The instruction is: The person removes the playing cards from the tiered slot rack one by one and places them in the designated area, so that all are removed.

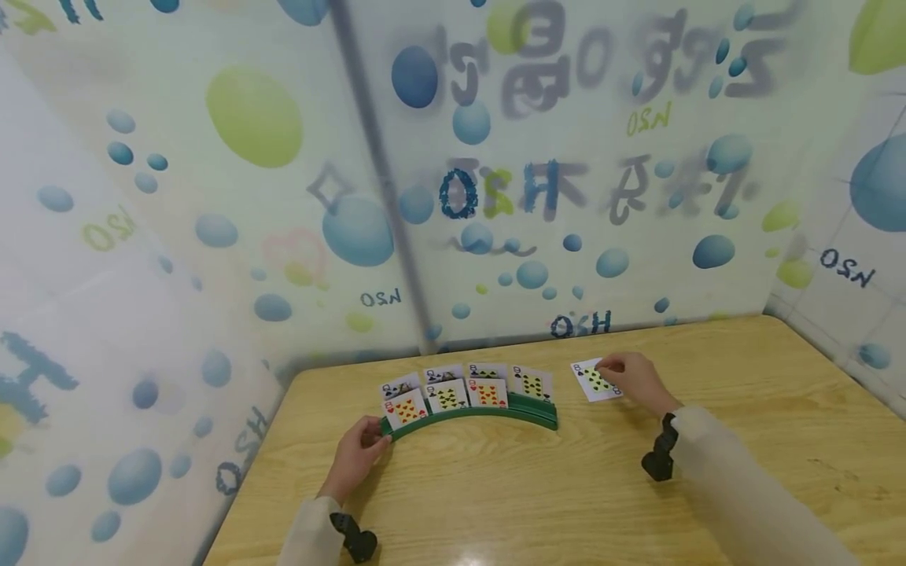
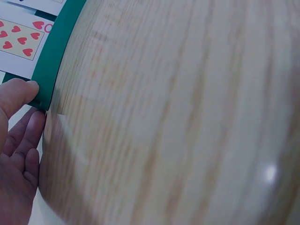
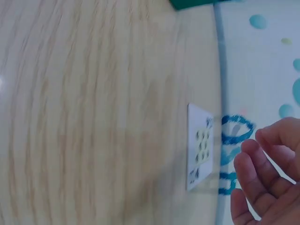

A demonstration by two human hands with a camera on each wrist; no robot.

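A curved green card holder (image 1: pixel 541 411) stands on the table with several playing cards upright in two rows. My left hand (image 1: pixel 356 452) grips its left end, the thumb on the green front edge and fingers behind in the left wrist view. In that view a hearts card (image 2: pixel 18 42) stands just above the thumb. To the holder's right, a black-suited playing card (image 1: pixel 587 381) lies face up on the table. Over that card hovers my right hand (image 1: pixel 637 381); the right wrist view shows its fingers loosely bent, apart from the card, with nothing between them.
The light wooden table (image 1: pixel 495 487) reaches back to a wall covering (image 1: pixel 495 299) printed with blue and green bubbles. Black straps with mounts sit on both wrists. A corner of the holder also shows at the top of the right wrist view.
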